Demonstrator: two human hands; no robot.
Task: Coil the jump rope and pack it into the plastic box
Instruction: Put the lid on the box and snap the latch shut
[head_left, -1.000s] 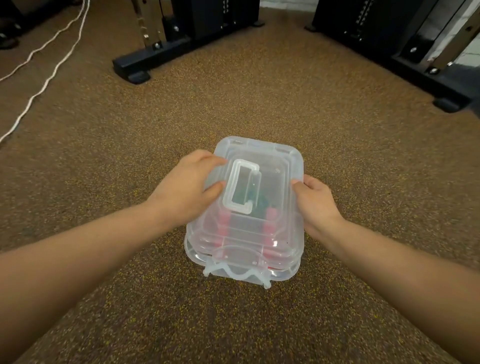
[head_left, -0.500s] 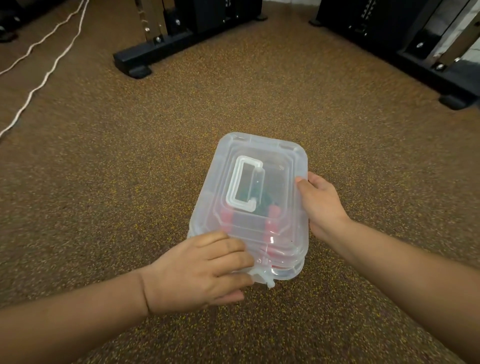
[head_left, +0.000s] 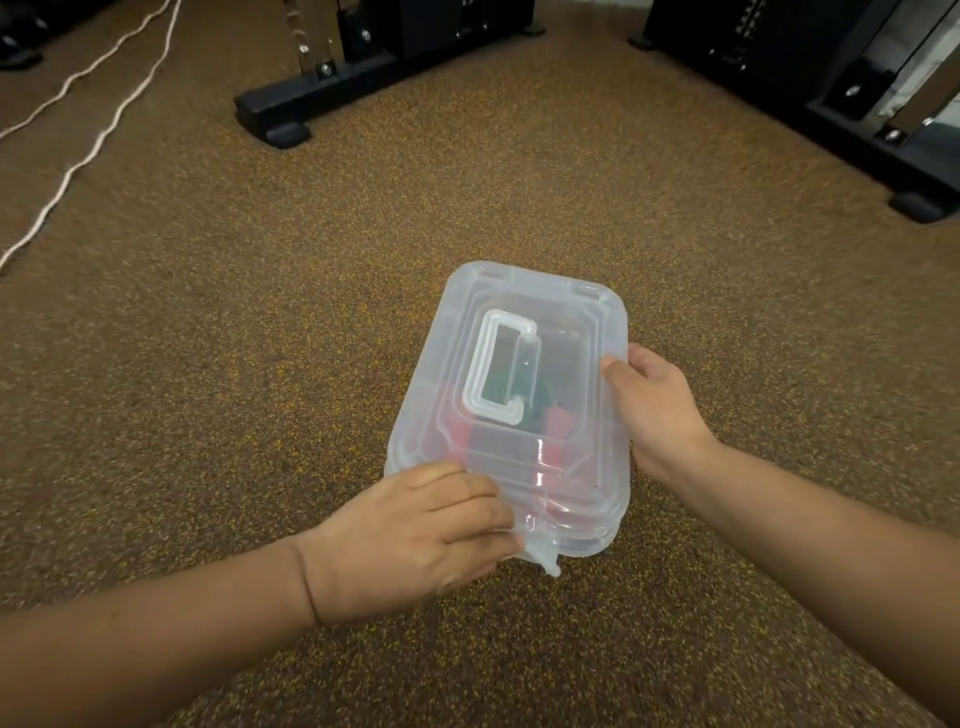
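Note:
A clear plastic box (head_left: 524, 306) with its lid on stands on the speckled brown floor, a white folding handle (head_left: 501, 374) flat on top. Through the lid I make out the jump rope (head_left: 557, 422) inside, red handles and a dark green cord. My left hand (head_left: 415, 530) covers the near left corner, its fingers curled over the front latch (head_left: 543, 553). My right hand (head_left: 657, 410) grips the right edge, thumb on the lid's rim.
Black gym machine bases stand at the back centre (head_left: 280, 111) and back right (head_left: 883, 150). A white cord (head_left: 88, 150) runs along the floor at the far left.
My left hand left the lid's left side and came down to the near corner, over the front latch. The right hand stayed on the right edge.

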